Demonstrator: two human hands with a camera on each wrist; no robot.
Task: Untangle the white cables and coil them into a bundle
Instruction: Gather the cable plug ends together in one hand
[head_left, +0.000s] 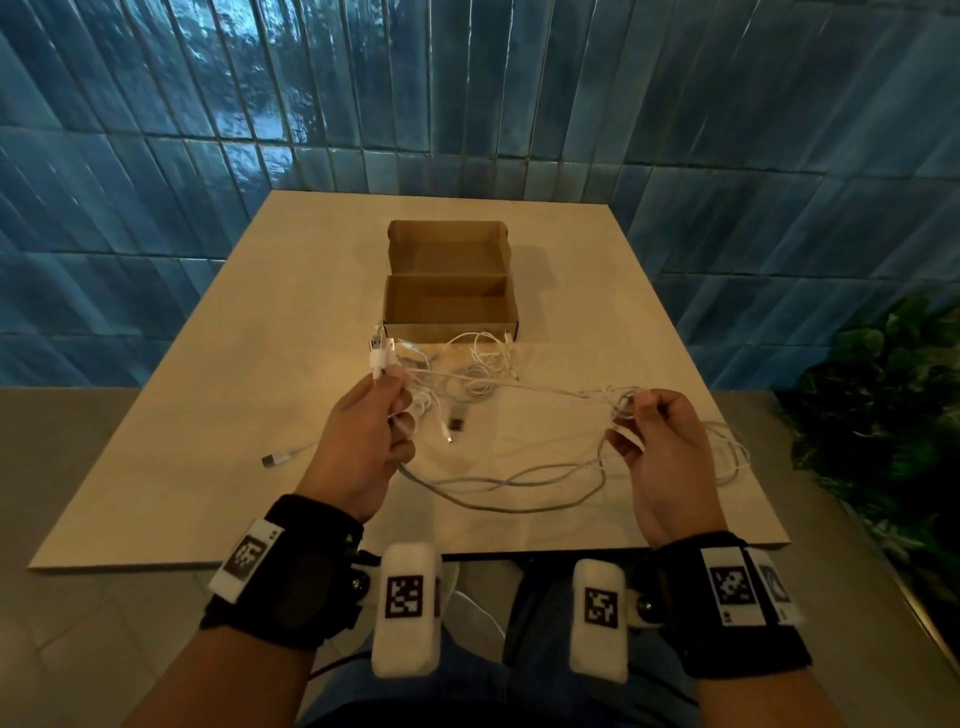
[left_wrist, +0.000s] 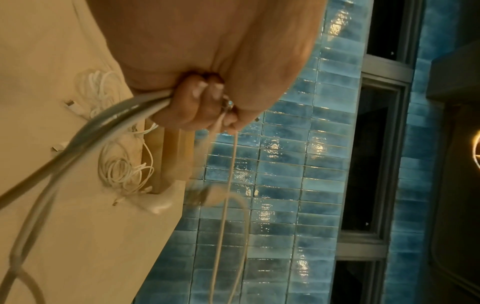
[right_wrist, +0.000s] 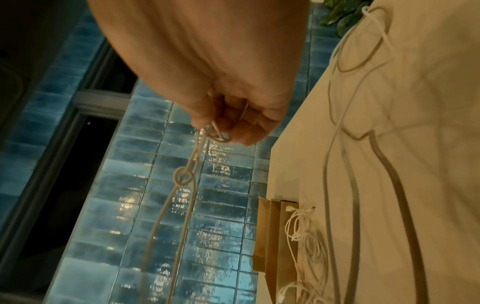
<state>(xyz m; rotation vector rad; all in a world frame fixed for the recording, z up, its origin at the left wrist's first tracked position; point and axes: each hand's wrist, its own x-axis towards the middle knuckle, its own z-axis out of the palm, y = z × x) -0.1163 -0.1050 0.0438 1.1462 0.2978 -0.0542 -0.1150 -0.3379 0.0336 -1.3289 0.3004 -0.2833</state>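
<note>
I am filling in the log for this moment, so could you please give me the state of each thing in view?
left hand: grips cable ends, raised above the table.
right hand: pinches a knotted stretch.
white cables: still tangled, strung between the hands, loops on the table.
cardboard box: open, empty.

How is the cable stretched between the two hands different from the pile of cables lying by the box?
The cable between the hands is lifted off the table; the pile by the box lies on it. The held cable is pulled out long, from the left hand to the right hand; the pile is bunched in small loops. The held one shows a knot; the pile is a loose jumble. Both are thin and white.
</note>
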